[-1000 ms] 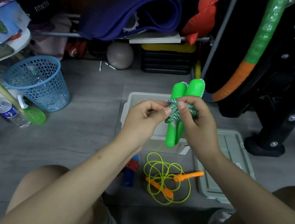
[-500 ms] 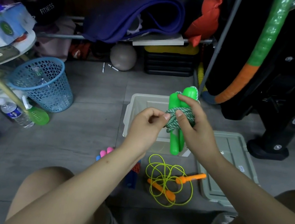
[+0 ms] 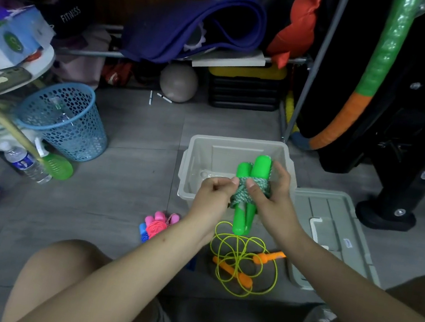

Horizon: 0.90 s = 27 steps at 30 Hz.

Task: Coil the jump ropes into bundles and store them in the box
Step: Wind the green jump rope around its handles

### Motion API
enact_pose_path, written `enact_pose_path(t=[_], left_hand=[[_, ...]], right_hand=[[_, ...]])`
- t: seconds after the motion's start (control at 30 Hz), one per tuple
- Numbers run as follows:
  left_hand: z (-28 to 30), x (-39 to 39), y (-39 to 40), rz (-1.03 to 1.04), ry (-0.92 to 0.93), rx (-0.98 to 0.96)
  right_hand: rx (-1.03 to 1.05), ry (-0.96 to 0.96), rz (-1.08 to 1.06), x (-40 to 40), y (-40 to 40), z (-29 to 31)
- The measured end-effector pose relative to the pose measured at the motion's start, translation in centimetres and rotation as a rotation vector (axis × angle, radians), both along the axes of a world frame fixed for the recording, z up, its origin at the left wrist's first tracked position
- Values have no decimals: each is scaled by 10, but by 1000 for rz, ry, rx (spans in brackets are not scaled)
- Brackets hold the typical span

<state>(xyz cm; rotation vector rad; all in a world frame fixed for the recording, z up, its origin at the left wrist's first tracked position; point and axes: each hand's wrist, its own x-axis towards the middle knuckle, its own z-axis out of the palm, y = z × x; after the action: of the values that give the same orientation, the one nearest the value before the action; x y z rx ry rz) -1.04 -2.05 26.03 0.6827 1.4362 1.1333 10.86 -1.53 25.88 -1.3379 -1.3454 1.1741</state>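
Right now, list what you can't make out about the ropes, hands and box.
- Head view: the green rope's tail end, hidden between the left hand and right hand.
- Box floor, partly covered by both hands and the bundle.
- Pink rope, partly behind the left forearm.
- Yellow rope's top loop, under the green handles.

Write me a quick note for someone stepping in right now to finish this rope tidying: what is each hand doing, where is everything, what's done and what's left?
Right hand grips the green-handled rope bundle over the open grey box, thumb on the wrapped cord.
Left hand pinches the cord at the bundle's left side.
Done: green rope wound round its two handles; the end apparently being tucked.
Left: put this bundle in the box, which looks empty as far as can be seen. Coil the loose yellow rope with orange handles on the floor. The pink and blue rope bundle lies beside it, not boxed. The lid lies right of the box.
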Motion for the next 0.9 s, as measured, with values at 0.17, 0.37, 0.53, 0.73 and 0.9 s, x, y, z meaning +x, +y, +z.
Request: enact_pose_path(t=[0.17, 0.37, 0.53, 0.73, 0.9], left_hand=[[-6, -15, 1, -144, -234, -144], [-31, -43, 7, -13, -200, -204], [-63, -55, 3, 2, -266, -260], [-125, -60, -1, 58, -227, -304], [-199, -57, -4, 99, 69, -295]], right_hand=[[-202, -54, 85, -8, -6, -10], [-445, 26, 216, -13, 4, -28], [-553, 126, 175, -33, 10, -68], [-714, 127, 35, -46, 12, -139], [-802, 90, -10, -47, 10, -201]])
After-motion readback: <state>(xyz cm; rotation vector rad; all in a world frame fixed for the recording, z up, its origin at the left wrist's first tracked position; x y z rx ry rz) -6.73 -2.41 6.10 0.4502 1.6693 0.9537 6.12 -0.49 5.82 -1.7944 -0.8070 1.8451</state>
